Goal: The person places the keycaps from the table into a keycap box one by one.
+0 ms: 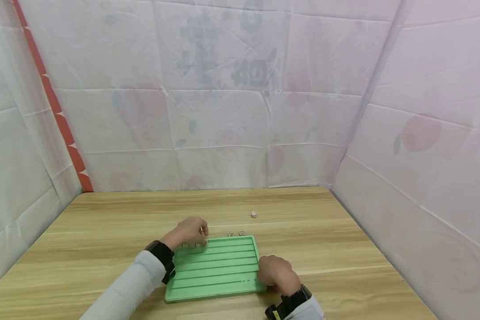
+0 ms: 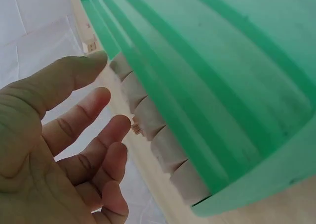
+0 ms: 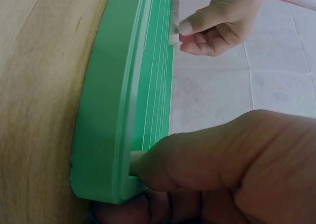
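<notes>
A green ridged tray (image 1: 216, 266) lies on the wooden table. My left hand (image 1: 190, 232) is over its far left corner, beside a row of small pale blocks (image 2: 149, 116) standing along the far edge of the tray. In the left wrist view the left fingers (image 2: 111, 130) are loosely bent with nothing between them, and the thumb tip is close to the end block. My right hand (image 1: 275, 272) grips the tray's right edge near the front corner. In the right wrist view its thumb (image 3: 173, 159) lies over the rim, with the other fingers outside and below.
Two small marked blocks (image 1: 237, 233) lie just beyond the tray's far edge. Farther back sits a single small block (image 1: 254, 214). White sheeting (image 1: 224, 120) surrounds the wooden table (image 1: 336, 231) at the back and sides.
</notes>
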Motion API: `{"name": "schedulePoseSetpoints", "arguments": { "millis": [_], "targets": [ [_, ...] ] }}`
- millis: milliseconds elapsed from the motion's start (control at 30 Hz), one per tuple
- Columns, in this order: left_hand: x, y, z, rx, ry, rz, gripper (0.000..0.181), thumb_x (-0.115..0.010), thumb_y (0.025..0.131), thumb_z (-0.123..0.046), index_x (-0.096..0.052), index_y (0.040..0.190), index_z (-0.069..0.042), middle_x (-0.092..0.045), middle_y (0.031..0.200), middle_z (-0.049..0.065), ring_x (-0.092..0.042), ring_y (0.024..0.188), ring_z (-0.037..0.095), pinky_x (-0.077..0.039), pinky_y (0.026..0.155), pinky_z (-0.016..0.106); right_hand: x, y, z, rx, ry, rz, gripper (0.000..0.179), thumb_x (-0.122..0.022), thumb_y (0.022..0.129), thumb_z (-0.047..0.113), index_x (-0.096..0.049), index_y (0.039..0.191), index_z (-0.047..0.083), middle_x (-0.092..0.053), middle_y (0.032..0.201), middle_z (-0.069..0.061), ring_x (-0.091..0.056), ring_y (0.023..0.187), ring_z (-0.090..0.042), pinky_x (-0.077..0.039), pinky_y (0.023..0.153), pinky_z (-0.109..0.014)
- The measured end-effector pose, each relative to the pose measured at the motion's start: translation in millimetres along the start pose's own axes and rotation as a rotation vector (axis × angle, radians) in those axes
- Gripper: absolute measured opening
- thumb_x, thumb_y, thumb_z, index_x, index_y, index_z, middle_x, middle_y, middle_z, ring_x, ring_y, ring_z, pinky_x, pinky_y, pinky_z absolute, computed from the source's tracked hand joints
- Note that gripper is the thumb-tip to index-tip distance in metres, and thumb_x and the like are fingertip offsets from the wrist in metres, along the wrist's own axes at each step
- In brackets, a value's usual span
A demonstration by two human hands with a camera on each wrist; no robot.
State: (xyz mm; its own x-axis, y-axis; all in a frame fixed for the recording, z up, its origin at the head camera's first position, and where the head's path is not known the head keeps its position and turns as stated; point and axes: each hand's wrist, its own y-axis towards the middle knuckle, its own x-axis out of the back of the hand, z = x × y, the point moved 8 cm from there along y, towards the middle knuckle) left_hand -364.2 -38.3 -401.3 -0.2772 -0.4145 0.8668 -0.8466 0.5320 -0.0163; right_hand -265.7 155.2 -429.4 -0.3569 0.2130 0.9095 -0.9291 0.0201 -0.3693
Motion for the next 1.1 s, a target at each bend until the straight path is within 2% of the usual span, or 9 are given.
{"name": "schedulePoseSetpoints", "arguments": {
  "millis": [133,267,533,600,767,900,1100],
  "targets": [
    [4.5,0.7,1.4,-0.001,0.023,-0.022,0.014,-0.072,0.076,-0.009,-0.067,0.09,-0.009,-0.061,0.087,0.0,-0.057,0.077,0.02,-0.047,0.064,0.039,-1,0.4,0,-0.002,0.002,0.005,0.02,-0.054,0.085,0.003,-0.056,0.065,0.004,-0.051,0.059,-0.008,-0.046,0.045,-0.016,-0.035,0.042,-0.026],
    [6.2,0.0,1.8,0.006,0.035,-0.022,0.016,-0.071,0.077,-0.009,-0.068,0.093,-0.009,-0.062,0.094,0.003,-0.058,0.088,0.025,-0.049,0.069,0.043,-1,0.3,0,-0.001,0.004,0.009,0.019,-0.055,0.085,0.003,-0.055,0.066,0.004,-0.051,0.059,-0.008,-0.046,0.045,-0.016,-0.035,0.042,-0.026],
    [6.0,3.5,7.6,0.042,0.037,-0.019,0.016,-0.071,0.078,-0.011,-0.068,0.093,-0.007,-0.062,0.093,0.003,-0.053,0.071,0.016,-0.048,0.065,0.038,0,-0.9,1,0.006,0.003,0.007,0.018,-0.055,0.085,0.003,-0.056,0.068,0.004,-0.051,0.06,-0.008,-0.046,0.045,-0.016,-0.035,0.042,-0.026],
    [5.9,5.4,10.4,0.056,0.032,-0.02,0.018,-0.071,0.079,-0.011,-0.068,0.096,-0.007,-0.063,0.096,0.004,-0.054,0.071,0.016,-0.048,0.066,0.038,0,-1.0,0,0.008,0.005,0.006,0.017,-0.054,0.085,0.003,-0.056,0.068,0.004,-0.051,0.06,-0.008,-0.046,0.045,-0.016,-0.035,0.042,-0.027],
    [5.5,8.1,13.6,0.084,0.003,-0.02,0.024,-0.069,0.081,-0.011,-0.067,0.104,-0.004,-0.062,0.105,0.009,-0.058,0.086,0.025,-0.049,0.072,0.041,0,-1.0,1,0.013,0.006,0.006,0.017,-0.054,0.085,0.003,-0.056,0.068,0.004,-0.051,0.059,-0.008,-0.046,0.045,-0.016,-0.035,0.042,-0.026],
    [5.5,9.2,13.3,0.097,0.003,-0.019,0.034,-0.07,0.082,-0.013,-0.064,0.113,-0.002,-0.061,0.111,0.012,-0.057,0.1,0.032,-0.048,0.077,0.044,0,-1.0,1,0.016,0.005,0.007,0.018,-0.054,0.085,0.003,-0.056,0.068,0.005,-0.051,0.06,-0.008,-0.046,0.045,-0.016,-0.035,0.042,-0.026],
    [4.9,13.3,16.3,0.13,0.035,-0.015,0.042,-0.072,0.08,-0.019,-0.062,0.118,-0.003,-0.06,0.114,0.012,-0.055,0.104,0.033,-0.047,0.08,0.045,1,-1.5,2,0.019,0.011,0.002,0.019,-0.054,0.084,0.002,-0.056,0.066,0.005,-0.051,0.059,-0.008,-0.046,0.046,-0.016,-0.035,0.042,-0.027]
  ]
}}
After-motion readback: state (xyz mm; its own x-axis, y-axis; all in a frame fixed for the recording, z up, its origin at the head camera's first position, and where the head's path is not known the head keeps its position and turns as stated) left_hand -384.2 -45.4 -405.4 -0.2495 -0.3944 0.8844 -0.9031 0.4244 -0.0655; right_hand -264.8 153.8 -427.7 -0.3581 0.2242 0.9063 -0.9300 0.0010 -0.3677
